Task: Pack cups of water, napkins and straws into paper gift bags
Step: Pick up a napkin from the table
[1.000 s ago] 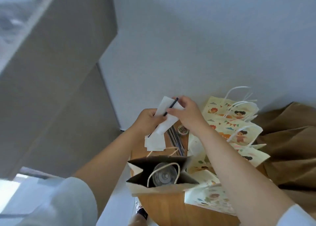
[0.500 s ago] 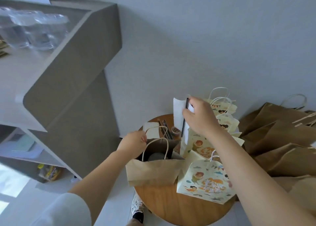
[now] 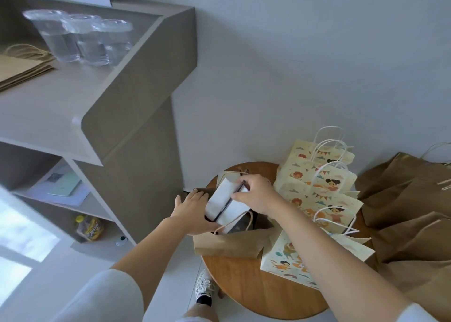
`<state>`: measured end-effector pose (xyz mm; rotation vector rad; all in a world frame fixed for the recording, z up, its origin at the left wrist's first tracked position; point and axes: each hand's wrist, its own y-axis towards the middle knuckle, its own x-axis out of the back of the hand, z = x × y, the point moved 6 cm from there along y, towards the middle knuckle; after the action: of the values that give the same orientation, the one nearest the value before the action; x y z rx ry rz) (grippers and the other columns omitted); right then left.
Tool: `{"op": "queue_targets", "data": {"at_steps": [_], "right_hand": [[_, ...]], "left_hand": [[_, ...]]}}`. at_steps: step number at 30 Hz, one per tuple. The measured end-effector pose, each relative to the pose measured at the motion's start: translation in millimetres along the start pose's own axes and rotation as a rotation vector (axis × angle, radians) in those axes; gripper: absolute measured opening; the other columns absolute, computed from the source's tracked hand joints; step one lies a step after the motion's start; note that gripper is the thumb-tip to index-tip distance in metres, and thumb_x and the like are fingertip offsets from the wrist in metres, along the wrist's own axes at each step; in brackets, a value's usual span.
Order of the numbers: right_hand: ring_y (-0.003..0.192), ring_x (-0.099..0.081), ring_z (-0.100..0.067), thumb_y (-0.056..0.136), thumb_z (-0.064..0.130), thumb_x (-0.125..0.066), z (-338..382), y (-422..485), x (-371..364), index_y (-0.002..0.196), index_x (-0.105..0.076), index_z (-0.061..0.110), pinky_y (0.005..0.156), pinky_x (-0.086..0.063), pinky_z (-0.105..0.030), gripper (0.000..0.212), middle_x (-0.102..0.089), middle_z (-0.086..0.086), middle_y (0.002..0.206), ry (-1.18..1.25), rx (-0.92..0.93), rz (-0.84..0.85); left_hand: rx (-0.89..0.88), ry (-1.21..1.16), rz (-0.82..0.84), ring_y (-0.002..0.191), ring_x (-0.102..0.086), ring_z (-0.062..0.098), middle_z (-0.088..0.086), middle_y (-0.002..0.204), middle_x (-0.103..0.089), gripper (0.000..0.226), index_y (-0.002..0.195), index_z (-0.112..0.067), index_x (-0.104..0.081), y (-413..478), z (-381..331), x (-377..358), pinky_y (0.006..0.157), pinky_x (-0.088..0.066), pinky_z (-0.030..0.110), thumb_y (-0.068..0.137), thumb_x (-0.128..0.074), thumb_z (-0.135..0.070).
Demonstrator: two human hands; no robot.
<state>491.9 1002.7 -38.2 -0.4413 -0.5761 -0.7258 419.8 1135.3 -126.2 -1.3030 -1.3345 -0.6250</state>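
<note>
A brown paper gift bag (image 3: 227,245) stands open on the round wooden table (image 3: 246,290). My right hand (image 3: 256,196) pinches a white napkin (image 3: 219,203) together with a dark straw (image 3: 228,204) just above the bag's mouth. Flat against the bag's left side rests my left hand (image 3: 191,208), fingers straight. What is inside the bag is hidden by the napkin. Three clear cups of water (image 3: 83,38) with lids stand on the grey counter at the upper left.
Several printed gift bags (image 3: 319,187) stand on the table's right half. Brown paper bags (image 3: 412,214) are heaped further right. Flat brown bags (image 3: 22,70) lie on the counter (image 3: 61,102), shelves below it. My shoe (image 3: 203,287) shows under the table edge.
My right hand has brought the napkin and straw down from beside the printed bags to the brown bag's mouth. My left hand slid from the bag's handle to its left side.
</note>
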Motion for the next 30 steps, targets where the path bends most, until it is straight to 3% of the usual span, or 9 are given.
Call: {"op": "queue_targets", "data": {"at_steps": [3,7,13,17,19,21,25,27,30], "right_hand": [[0.085,-0.056,-0.028,0.086,0.013,-0.063,-2,6,-17,0.105,-0.062,0.006,0.073,-0.044,-0.036,0.02,-0.06,-0.014,0.093,-0.036,-0.025,0.075],[0.1,-0.057,-0.012,0.085,0.019,-0.064,-18,17,-24,0.119,-0.059,0.015,0.082,-0.044,-0.022,0.034,-0.062,0.002,0.109,0.084,-0.132,0.115],[0.106,-0.055,-0.018,0.089,0.006,-0.051,-60,7,21,0.102,-0.059,0.015,0.083,-0.041,-0.019,0.017,-0.057,-0.001,0.108,0.021,-0.163,-0.326],[0.143,-0.013,-0.021,0.082,0.012,-0.061,-85,1,4,0.149,-0.015,0.018,0.114,-0.021,-0.034,0.081,-0.015,-0.001,0.154,-0.348,-0.174,0.08],[0.146,0.003,-0.021,0.079,0.018,-0.067,-93,-1,-6,0.15,0.009,0.022,0.118,-0.011,-0.039,0.104,0.004,0.002,0.158,-0.572,-0.171,0.22],[0.145,0.001,-0.025,0.078,0.024,-0.07,-102,3,-13,0.149,0.014,0.019,0.118,-0.01,-0.044,0.11,-0.001,-0.003,0.157,-0.752,-0.149,0.219],[0.124,-0.036,-0.026,0.087,0.024,-0.059,-103,14,-10,0.138,-0.035,0.011,0.105,-0.028,-0.04,0.058,-0.043,-0.008,0.131,-0.961,-0.057,0.069],[0.113,-0.044,-0.026,0.093,0.024,-0.053,-99,16,-9,0.12,-0.051,0.011,0.093,-0.035,-0.037,0.031,-0.05,-0.007,0.118,-0.943,-0.017,0.068],[0.105,-0.051,-0.026,0.094,0.024,-0.052,-102,18,-4,0.114,-0.05,0.01,0.076,-0.039,-0.032,0.025,-0.052,-0.008,0.11,-0.736,-0.059,0.059]], "left_hand": [[-0.026,-0.094,-0.05,0.144,-0.014,0.015,-0.005,0.153,-0.027,0.089,0.147,-0.018,-0.025,-5,5,4,0.117,-0.016,0.044,0.075,-0.061,-0.057],[-0.066,-0.104,-0.066,0.147,-0.005,0.015,0.0,0.159,-0.012,0.089,0.151,-0.015,-0.012,-13,8,7,0.119,-0.009,0.035,0.08,-0.06,-0.037],[-0.041,-0.079,-0.096,0.146,-0.007,0.02,-0.001,0.159,-0.005,0.105,0.151,-0.02,-0.006,-6,8,6,0.118,-0.01,0.036,0.074,-0.071,-0.05],[0.016,-0.032,-0.112,0.145,-0.006,0.025,0.003,0.157,-0.009,0.113,0.151,-0.018,0.001,8,2,6,0.117,-0.012,0.041,0.073,-0.074,-0.049],[0.04,-0.054,-0.086,0.143,-0.013,0.025,0.005,0.153,-0.023,0.11,0.151,-0.017,0.001,16,-2,4,0.115,-0.015,0.042,0.075,-0.074,-0.045],[0.037,-0.072,-0.054,0.136,-0.029,0.025,0.003,0.143,-0.04,0.092,0.149,-0.019,-0.012,25,-5,0,0.111,-0.022,0.041,0.08,-0.07,-0.038],[0.005,-0.013,-0.019,0.107,-0.052,0.02,-0.002,0.115,-0.054,0.026,0.118,-0.026,-0.057,34,-5,-3,0.098,-0.03,0.033,0.096,-0.045,-0.031],[-0.003,-0.016,0.003,0.102,-0.053,0.019,-0.003,0.108,-0.054,0.023,0.107,-0.029,-0.061,37,-3,-4,0.094,-0.03,0.031,0.097,-0.041,-0.027],[-0.017,-0.002,0.021,0.093,-0.051,0.018,-0.006,0.096,-0.048,0.021,0.098,-0.027,-0.061,42,1,-3,0.088,-0.028,0.029,0.097,-0.041,-0.024]]}}
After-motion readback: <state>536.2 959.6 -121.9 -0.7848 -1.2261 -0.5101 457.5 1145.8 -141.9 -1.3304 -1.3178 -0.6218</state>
